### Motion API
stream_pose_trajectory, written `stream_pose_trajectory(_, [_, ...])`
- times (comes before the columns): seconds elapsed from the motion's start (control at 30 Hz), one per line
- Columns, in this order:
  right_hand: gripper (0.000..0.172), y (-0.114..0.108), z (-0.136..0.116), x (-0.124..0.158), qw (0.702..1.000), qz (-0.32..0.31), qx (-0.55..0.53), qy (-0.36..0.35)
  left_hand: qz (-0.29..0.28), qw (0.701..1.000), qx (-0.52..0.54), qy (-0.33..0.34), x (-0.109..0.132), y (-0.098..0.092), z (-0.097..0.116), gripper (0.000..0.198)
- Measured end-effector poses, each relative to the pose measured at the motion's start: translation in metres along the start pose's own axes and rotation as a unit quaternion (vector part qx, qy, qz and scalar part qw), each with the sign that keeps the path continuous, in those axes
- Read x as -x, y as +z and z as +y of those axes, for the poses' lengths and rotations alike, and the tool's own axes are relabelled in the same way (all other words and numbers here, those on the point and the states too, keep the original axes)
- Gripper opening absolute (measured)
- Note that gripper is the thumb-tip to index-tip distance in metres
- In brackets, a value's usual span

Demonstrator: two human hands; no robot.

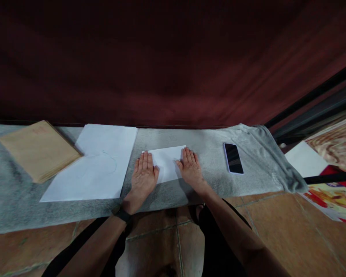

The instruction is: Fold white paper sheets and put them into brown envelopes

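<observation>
Head view: at centre frame, one small white sheet (167, 163) lies on the grey-covered bench (210, 146), left hand (144, 173) and right hand (190, 167) flat on its ends, fingers together, thumbs out. Smoothing seems underway; any fold's completion is unclear. Left: one white paper pile (95, 177), one brown stack (40, 150); right: one phone (234, 158).

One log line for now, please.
left hand: flat on small paper, left end | right hand: flat, right end | cloth: under small paper | phone: right of hands
</observation>
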State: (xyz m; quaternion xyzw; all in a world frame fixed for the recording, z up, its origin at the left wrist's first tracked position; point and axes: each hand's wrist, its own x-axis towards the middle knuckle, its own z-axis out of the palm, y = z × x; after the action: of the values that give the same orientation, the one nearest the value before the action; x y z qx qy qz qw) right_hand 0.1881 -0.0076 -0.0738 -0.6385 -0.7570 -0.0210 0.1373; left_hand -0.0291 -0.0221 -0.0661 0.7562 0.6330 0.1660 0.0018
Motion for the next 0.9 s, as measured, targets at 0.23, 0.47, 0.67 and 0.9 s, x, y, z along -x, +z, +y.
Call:
stream_pose_trajectory(0.23, [0.064, -0.008, -0.014, 0.006, 0.999, -0.017, -0.032, -0.02, 0.014, 1.0, 0.006, 0.015, 0.008, -0.006, 0.01, 0.064])
stream_pose_trajectory(0.47, [0.057, -0.008, -0.034, 0.017, 0.992, -0.064, -0.067, -0.08, -0.023, 0.994, 0.023, 0.104, 0.025, 0.0, 0.028, 0.064])
stream_pose_trajectory(0.67, [0.056, -0.01, -0.029, 0.016, 0.994, -0.065, -0.054, -0.068, -0.035, 0.993, 0.017, 0.111, 0.027, 0.002, 0.028, 0.063])
stream_pose_trajectory(0.9, [0.056, -0.008, -0.016, 0.013, 0.998, -0.045, -0.034, -0.037, -0.034, 0.995, 0.011, 0.098, 0.026, -0.003, 0.026, 0.061])
